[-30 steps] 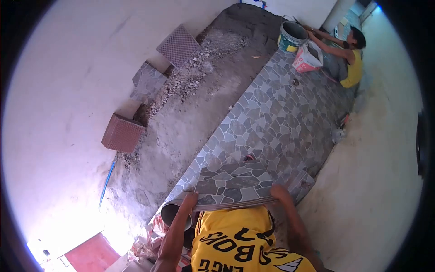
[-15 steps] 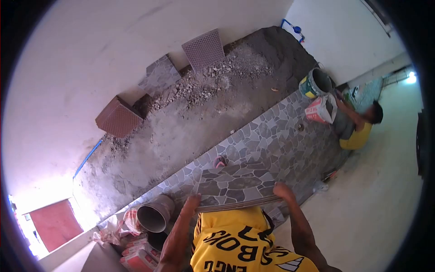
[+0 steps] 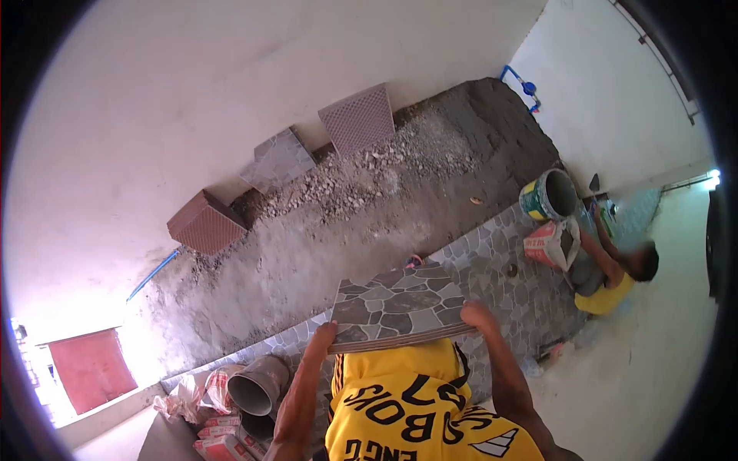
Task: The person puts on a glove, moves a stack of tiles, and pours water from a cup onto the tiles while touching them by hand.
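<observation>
A stack of square tiles point(image 3: 400, 306) with a grey stone pattern is held level in front of my yellow shirt. My left hand point(image 3: 324, 336) grips its left edge, and my right hand point(image 3: 475, 313) grips its right edge. The fingers of both hands curl under the stack and are partly hidden. Below and beyond it lies a laid floor of the same stone pattern point(image 3: 492, 265). The tip of a foot point(image 3: 414, 261) shows just past the far edge of the stack.
Tile stacks point(image 3: 357, 119) lean along the wall behind rubble point(image 3: 330, 188). Grey buckets point(image 3: 257, 386) and cement bags point(image 3: 223, 447) stand at lower left. At right, a co-worker point(image 3: 607, 280) crouches by an open sack point(image 3: 552, 244) and a bucket point(image 3: 548, 194), holding a trowel point(image 3: 594, 183).
The view has shifted, with the wall tiles and right bucket lower in it. A foot now shows farther forward. The co-worker's trowel has come into sight. Both hands still hold the stack.
</observation>
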Available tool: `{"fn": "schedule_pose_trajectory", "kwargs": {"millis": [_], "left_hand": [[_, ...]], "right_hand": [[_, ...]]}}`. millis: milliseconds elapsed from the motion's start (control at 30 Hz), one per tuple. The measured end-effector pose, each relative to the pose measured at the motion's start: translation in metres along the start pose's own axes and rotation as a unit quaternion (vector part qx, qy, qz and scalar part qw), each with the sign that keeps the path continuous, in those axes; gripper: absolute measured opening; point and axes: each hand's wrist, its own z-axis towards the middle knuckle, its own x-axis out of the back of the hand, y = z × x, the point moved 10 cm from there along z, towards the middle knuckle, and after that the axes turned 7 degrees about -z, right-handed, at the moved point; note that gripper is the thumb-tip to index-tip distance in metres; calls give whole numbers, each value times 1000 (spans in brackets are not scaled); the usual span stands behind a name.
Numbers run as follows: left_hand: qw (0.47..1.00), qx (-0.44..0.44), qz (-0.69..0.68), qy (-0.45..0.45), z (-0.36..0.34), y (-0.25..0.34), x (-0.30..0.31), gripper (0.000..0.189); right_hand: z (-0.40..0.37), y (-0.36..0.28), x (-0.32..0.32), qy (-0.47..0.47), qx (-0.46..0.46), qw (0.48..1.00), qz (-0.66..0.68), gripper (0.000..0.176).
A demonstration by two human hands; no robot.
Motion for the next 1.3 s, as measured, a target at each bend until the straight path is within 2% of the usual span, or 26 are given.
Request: {"fn": "schedule_pose_trajectory", "kwargs": {"millis": [67, 133, 200, 233, 267, 333, 400, 433, 500, 567, 633, 667, 700, 733, 767, 800, 833, 867, 967, 1067, 1167, 1267, 1300], "left_hand": [[1000, -6, 10, 13, 12, 1, -3, 48], [998, -9, 19, 52, 21, 37, -2, 46], [998, 18, -33, 42, -15, 92, -8, 43], [997, 18, -66, 39, -18, 124, -16, 42], [990, 37, -124, 49, -12, 131, -20, 41], [966, 79, -237, 68, -4, 134, -28, 40], [961, 85, -256, 61, 25, 132, -34, 39], [958, 87, -266, 58, 45, 130, -35, 39], [992, 15, -112, 61, 86, 147, -28, 34], [996, -50, 42, 57, 103, 174, -26, 33], [974, -128, 181, 47, 127, 231, -26, 35], [943, -230, 231, 66, 150, 245, -32, 33], [901, -318, 280, 87, 160, 243, -40, 32], [955, -200, 214, 51, 169, 259, -33, 32], [996, -68, 2, 58, 176, 259, -22, 37], [997, -48, -32, 57, 191, 267, -20, 39], [996, -25, -63, 53, 203, 272, -19, 41], [994, -6, -94, 50, 214, 278, -19, 43], [991, -93, 23, 88, 240, 329, -10, 45], [987, -9, -143, 77, 318, 293, -21, 45], [979, -152, 82, 109, 332, 385, -9, 21], [914, -252, 278, 156, 382, 412, -23, 15], [945, -212, 193, 157, 412, 410, -16, 15]], "right_hand": [[27, 25, 12, 28, 1, 999, 32, 30], [52, 39, 69, -5, -5, 1000, 12, 32], [50, 41, 113, -44, -54, 993, 90, 35], [55, 52, 140, -41, -102, 980, 168, 35], [60, 64, 156, -40, -150, 957, 245, 36], [117, 97, 129, -42, -84, 977, 193, 36], [138, 107, 154, -53, -88, 979, 178, 37], [148, 113, 176, -61, -123, 973, 188, 37], [156, 113, 231, -82, -180, 955, 220, 37], [163, 110, 260, -125, -230, 928, 264, 37], [177, 99, 300, -86, -250, 930, 254, 45], [188, 104, 324, -68, -257, 935, 234, 53], [213, 115, 318, -88, -228, 949, 200, 47], [244, 135, 302, -87, -171, 973, 126, 44], [276, 162, 281, -80, -111, 989, 58, 41], [302, 168, 278, -71, -48, 996, -6, 38], [298, 168, 311, -57, -165, 974, 147, 39], [305, 163, 328, -78, -171, 971, 146, 40], [329, 157, 373, -116, -219, 946, 211, 46], [374, 178, 389, -81, -244, 940, 226, 49], [435, 199, 397, -103, -243, 930, 257, 52], [491, 217, 412, -76, -235, 949, 196, 52], [522, 220, 416, -98, -239, 942, 214, 51]]}}
